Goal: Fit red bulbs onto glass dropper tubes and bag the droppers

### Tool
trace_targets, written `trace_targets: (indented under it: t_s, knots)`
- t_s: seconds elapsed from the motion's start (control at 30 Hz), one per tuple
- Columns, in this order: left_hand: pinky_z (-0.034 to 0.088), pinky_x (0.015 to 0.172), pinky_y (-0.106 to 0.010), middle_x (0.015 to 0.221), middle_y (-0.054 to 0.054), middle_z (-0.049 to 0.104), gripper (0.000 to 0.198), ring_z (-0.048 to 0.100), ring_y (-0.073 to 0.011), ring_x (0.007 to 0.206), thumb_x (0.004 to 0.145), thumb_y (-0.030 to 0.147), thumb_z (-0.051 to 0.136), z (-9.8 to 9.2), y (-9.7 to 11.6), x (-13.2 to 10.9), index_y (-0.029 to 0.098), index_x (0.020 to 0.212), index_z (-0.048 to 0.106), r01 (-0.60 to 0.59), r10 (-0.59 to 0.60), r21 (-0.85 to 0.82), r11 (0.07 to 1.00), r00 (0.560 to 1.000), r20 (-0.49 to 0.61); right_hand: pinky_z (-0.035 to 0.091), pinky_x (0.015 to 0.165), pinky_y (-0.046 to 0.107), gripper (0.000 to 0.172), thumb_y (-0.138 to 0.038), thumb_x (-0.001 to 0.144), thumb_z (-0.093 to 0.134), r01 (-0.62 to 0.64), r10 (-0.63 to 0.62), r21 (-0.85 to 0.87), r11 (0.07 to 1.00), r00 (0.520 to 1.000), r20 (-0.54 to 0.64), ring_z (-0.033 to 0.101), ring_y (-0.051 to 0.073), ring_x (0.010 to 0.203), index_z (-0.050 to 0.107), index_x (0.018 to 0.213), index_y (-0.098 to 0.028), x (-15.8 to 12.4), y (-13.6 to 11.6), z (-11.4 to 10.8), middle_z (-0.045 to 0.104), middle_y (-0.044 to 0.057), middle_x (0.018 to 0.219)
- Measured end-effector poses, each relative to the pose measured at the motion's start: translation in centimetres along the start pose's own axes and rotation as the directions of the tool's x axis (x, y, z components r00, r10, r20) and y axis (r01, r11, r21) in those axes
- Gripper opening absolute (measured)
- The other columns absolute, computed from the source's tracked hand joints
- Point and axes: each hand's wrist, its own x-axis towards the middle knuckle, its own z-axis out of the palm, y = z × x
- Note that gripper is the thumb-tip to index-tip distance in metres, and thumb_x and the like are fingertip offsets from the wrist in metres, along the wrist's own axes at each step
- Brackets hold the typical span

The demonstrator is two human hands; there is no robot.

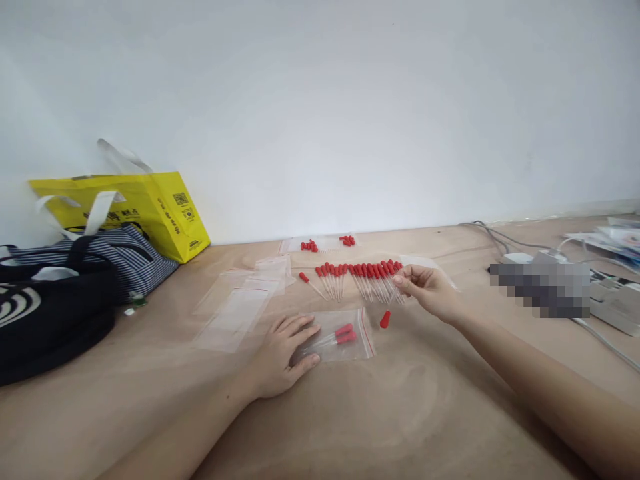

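My left hand [287,353] lies with its fingers spread on the left end of a clear zip bag [327,350], which holds red-capped droppers [345,333]. At the right end of a row of red-capped droppers [370,272], my right hand [425,288] has its thumb and fingertips pinched together; what they hold, if anything, is too small to tell. A loose red bulb [385,319] rests on the table between the bag and my right hand. One dropper [305,278] lies apart at the row's left end.
Flat clear bags [240,313] lie on the table [380,427] at the left. Farther back, small red bulbs [310,246] sit on clear plastic. A yellow bag [175,213] and dark bags [55,320] stand far left. Cables and a power strip [615,303] are at the right.
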Motion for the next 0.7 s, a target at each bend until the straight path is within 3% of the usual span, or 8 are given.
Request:
trace_targets:
  t_s: [0.17, 0.4, 0.57, 0.7]
  knots:
    - [0.025, 0.099, -0.045, 0.13, -0.006, 0.04, 0.043, 0.034, -0.0234, 0.118, 0.082, 0.043, 0.04, 0.0, 0.0, 0.1, 0.025, 0.122, 0.043, 0.002, -0.002, 0.016, 1.0, 1.0, 0.022, 0.036, 0.05, 0.023, 0.027, -0.043, 0.075, 0.051, 0.123, -0.109, -0.177, 0.976, 0.99, 0.087, 0.046, 0.01, 0.056, 0.051, 0.068, -0.017, -0.7, -0.3, 1.8, 0.051, 0.0, 0.06]
    - [0.024, 0.099, -0.044, 0.13, -0.005, 0.039, 0.044, 0.032, -0.0229, 0.119, 0.083, 0.045, 0.039, 0.1, -0.2, 0.0, 0.026, 0.122, 0.041, -0.001, 0.0, 0.028, 1.0, 1.0, 0.021, 0.04, 0.062, 0.026, 0.029, -0.037, 0.083, 0.04, 0.259, -0.173, -0.353, 0.899, 0.951, 0.257, 0.05, 0.013, 0.066, 0.052, 0.066, -0.017, -1.8, 1.8, 3.1, 0.054, 0.003, 0.071]
    - [0.021, 0.099, -0.047, 0.13, -0.004, 0.039, 0.044, 0.033, -0.023, 0.119, 0.083, 0.046, 0.038, 0.1, 0.0, 0.0, 0.027, 0.123, 0.04, 0.018, -0.019, 0.032, 0.999, 0.999, 0.028, 0.038, 0.058, 0.024, 0.033, -0.036, 0.089, 0.024, 0.259, -0.132, -0.435, 0.863, 0.945, 0.3, 0.049, 0.012, 0.061, 0.05, 0.078, -0.017, -1.4, 2.1, 0.7, 0.053, 0.001, 0.066]
    - [0.019, 0.099, -0.049, 0.13, -0.003, 0.04, 0.044, 0.034, -0.024, 0.119, 0.082, 0.046, 0.038, 0.0, 0.0, 0.0, 0.029, 0.123, 0.04, 0.027, -0.028, 0.023, 0.999, 0.999, 0.03, 0.035, 0.058, 0.024, 0.032, -0.035, 0.089, 0.026, 0.415, -0.076, -0.61, 0.675, 0.862, 0.501, 0.049, 0.013, 0.063, 0.052, 0.081, -0.018, -1.1, 1.8, -2.1, 0.054, 0.003, 0.073]
